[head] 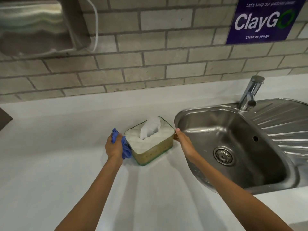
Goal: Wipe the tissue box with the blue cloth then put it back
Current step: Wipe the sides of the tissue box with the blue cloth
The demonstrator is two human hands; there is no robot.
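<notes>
A: Looking down, I see a big white tabletop [50,164]. What is on it?

B: A tissue box [150,144] sits near the middle, just beside the metal sink [191,114]. The box has a white top and a brownish side. A white tissue [150,128] sticks up out of it.

A: Where are the hands?

B: One is on each side of the box, with the box between them. The left hand [114,145] is closed tight around a bunched blue cloth [124,145]. The cloth is pressed on the left side of the box.

A: And the other one?

B: The right hand [182,139] is on the right side of the box. Its fingers are hidden behind the box, so I cannot tell if it is gripping or only touching.

A: What is the room like?

B: The wall [150,64] behind is grey brick. A shiny tap [250,92] stands at the back of the sink, and the sink has a round drain [223,155] and a ridged part on the right. A blue sign [263,20] on the wall says "ClayGo" and "Clean as you go". A shiny metal box [36,25] hangs on the wall at the top left, with a white cord [96,27] looping next to it.
</notes>
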